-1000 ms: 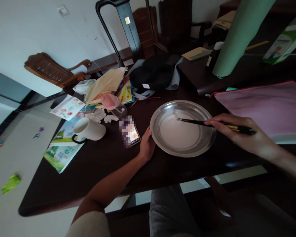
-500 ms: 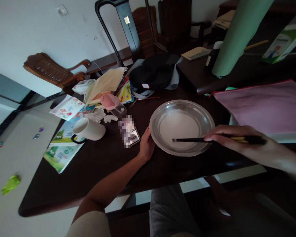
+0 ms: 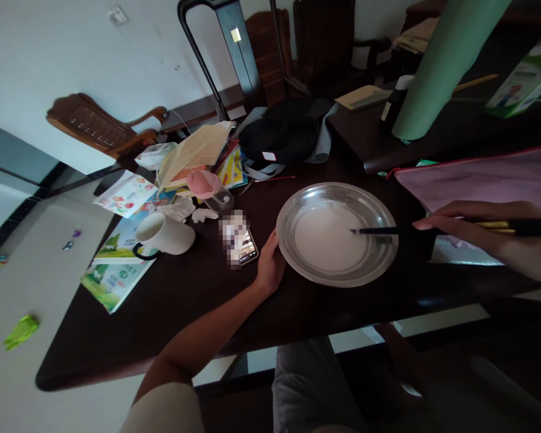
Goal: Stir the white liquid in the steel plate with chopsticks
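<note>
A round, shiny metal basin stands on the dark table, with a whitish liquid in its bottom. At its left rim, my left hand grips the side; some of the fingers are hidden by the basin. My right hand, to the right of the basin, is closed around black chopsticks with gold bands. They lie nearly level across the right rim, and their tips are over the right part of the liquid. Whether the tips touch the liquid, I cannot tell.
Left of the basin are a phone, a white mug, a pink-lidded bottle and booklets. Behind sits a black bag. A pink zip pouch and a green cylinder are at the right.
My right hand has moved to the right, drawing the chopstick tips from the basin's middle toward its right side. The left hand stays at the rim. The view has shifted slightly.
</note>
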Demonstrator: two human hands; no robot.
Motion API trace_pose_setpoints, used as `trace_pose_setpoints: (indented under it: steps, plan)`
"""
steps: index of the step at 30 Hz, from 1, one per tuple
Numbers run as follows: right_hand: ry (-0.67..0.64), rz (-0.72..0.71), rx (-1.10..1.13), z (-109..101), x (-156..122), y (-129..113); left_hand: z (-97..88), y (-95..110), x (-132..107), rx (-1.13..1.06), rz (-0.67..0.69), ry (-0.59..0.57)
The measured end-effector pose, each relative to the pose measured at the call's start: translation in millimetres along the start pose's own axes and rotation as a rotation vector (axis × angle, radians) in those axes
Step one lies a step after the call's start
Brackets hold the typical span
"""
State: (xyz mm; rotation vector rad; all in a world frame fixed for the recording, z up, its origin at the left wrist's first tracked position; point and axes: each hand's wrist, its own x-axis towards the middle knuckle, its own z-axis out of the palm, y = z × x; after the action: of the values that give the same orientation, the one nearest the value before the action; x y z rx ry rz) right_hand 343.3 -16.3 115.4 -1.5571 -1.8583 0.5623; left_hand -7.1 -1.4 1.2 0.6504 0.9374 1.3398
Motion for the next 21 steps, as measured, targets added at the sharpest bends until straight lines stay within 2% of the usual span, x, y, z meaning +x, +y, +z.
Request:
trace_pose_setpoints:
  steps: [2,4,7,9,12,14,17,21]
  plan:
    - [-0.073,0.051,0.011,-6.9,-5.2,3.1,-0.3,-0.3,0.0,0.003,0.0,-0.005]
    - [-0.138,0.108,0.054,-3.6,-9.3,-0.8,-1.1,-0.8,0.1,0.006,0.001,-0.005]
    - [-0.215,0.118,0.154,17.8,-11.1,-15.2,-2.3,-1.5,0.1,0.007,0.008,-0.009]
    - [-0.241,0.054,0.227,37.1,-8.8,-22.4,-2.6,-1.3,0.0,0.011,0.008,-0.014]
    - [-0.187,-0.068,0.305,60.8,-1.5,-23.0,-2.1,-0.5,0.0,0.017,0.0,-0.017]
    - [-0.131,-0.106,0.312,66.7,3.9,-19.8,-1.6,0.0,0.1,0.007,-0.006,-0.01]
    - [-0.068,-0.069,0.255,56.8,9.0,-15.5,-1.3,0.3,0.2,-0.004,-0.015,0.005]
    - [-0.001,0.022,0.095,21.2,7.4,-5.5,-1.5,-0.5,0.1,0.001,-0.014,0.018]
